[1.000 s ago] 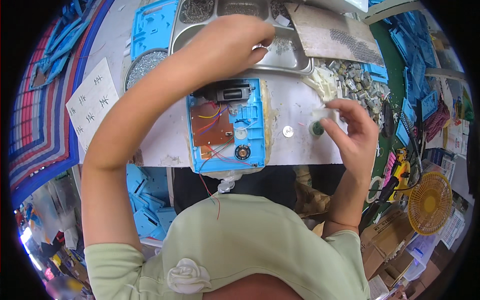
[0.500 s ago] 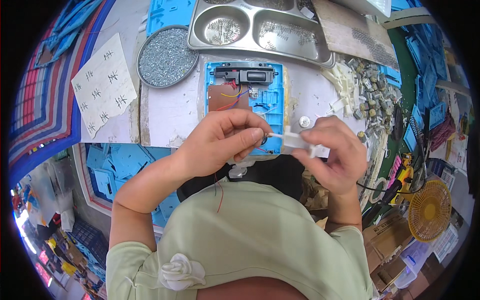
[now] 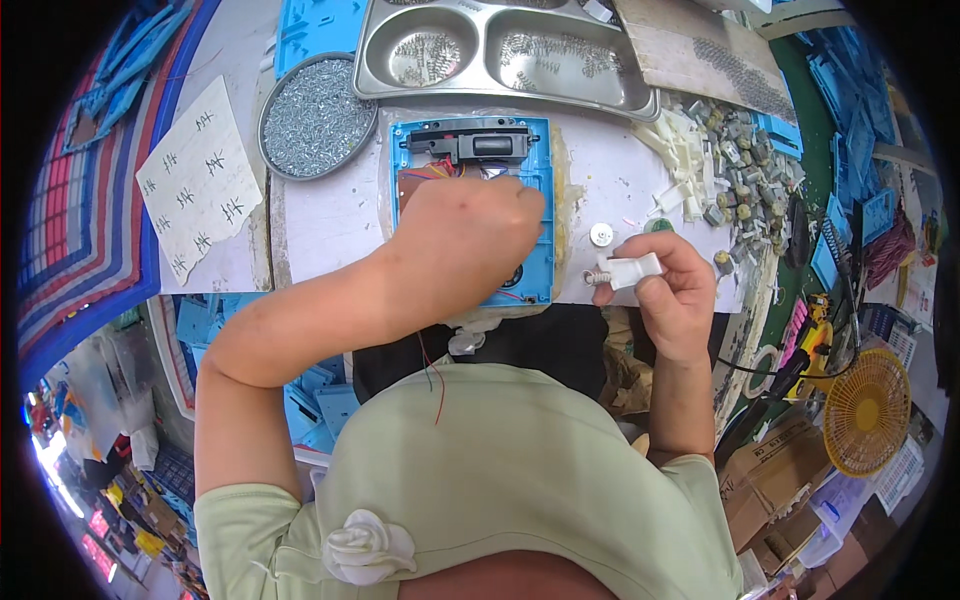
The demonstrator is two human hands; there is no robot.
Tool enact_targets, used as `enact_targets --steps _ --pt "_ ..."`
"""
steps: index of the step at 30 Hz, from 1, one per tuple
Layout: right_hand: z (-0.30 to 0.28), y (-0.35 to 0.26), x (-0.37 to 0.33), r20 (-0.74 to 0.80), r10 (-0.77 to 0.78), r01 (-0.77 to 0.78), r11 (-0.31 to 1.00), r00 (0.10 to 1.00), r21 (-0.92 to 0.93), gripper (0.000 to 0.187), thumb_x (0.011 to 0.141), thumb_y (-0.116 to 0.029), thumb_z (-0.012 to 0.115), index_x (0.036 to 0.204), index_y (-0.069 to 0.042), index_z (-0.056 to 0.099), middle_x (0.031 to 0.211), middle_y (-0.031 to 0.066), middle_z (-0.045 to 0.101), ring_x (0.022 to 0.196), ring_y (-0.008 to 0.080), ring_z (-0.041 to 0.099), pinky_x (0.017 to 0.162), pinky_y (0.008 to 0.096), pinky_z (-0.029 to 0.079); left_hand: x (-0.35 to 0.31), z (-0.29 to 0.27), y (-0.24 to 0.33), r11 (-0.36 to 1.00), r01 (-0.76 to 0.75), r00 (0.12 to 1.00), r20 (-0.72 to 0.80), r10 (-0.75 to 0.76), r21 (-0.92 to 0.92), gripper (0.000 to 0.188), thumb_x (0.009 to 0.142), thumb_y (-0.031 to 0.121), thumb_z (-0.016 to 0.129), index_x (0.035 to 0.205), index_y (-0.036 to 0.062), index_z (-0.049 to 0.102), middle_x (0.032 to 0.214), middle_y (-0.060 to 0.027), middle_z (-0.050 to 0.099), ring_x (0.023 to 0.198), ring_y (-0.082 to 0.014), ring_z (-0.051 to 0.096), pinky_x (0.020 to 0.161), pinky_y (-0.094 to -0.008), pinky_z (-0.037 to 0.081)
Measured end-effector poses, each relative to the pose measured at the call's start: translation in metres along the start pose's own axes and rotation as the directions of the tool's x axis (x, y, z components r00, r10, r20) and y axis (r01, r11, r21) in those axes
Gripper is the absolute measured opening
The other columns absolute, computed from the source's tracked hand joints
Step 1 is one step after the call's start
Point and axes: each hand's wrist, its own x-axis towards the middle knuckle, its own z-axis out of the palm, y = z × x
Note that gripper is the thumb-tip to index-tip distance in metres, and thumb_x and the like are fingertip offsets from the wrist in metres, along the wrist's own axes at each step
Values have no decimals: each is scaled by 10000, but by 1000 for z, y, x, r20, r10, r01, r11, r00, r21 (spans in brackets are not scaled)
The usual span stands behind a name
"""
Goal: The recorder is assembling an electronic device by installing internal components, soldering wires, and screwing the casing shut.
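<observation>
A blue plastic casing (image 3: 541, 270) lies in front of me, with a black module (image 3: 490, 147), a brown board (image 3: 408, 186) and coloured wires inside. My left hand (image 3: 465, 225) is over the middle of it, back up and fingers curled down; what they hold, if anything, is hidden. To the right of the casing, my right hand (image 3: 672, 290) pinches a white plastic part (image 3: 634, 270). A small coil spring (image 3: 598, 279) sits at the left end of that part. Just above it on the table lies a white round disc (image 3: 601, 235).
A round tray of small screws (image 3: 318, 118) and a steel compartment tray with springs (image 3: 490, 97) stand at the back. Small motors (image 3: 745, 165) and white plastic parts (image 3: 668, 150) are heaped at the right. A marked paper sheet (image 3: 203, 180) lies left; a yellow fan (image 3: 868, 412) is lower right.
My left hand has moved away from the white plastic part, up and over the casing, its fingers turning down. My right hand keeps the part, now tilted, with its spring end showing.
</observation>
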Motion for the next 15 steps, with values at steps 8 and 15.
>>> enact_targets --steps 8,15 --pt "-1 -10 -14 -43 -60 50 978 997 -204 301 932 -56 727 1183 84 640 1004 157 733 860 187 712 795 305 563 1 -5 20 994 41 991 122 -54 105 102 843 121 712 879 61 638 715 -90 623 642 -280 671 554 -392 520" --pt "2 -8 -10 -33 -41 31 969 999 -247 299 915 -39 743 1174 79 654 986 138 741 866 165 708 804 283 548 1 15 16 988 148 988 -37 -149 -31 91 850 114 722 872 56 655 755 -119 661 689 -318 677 589 -427 520"
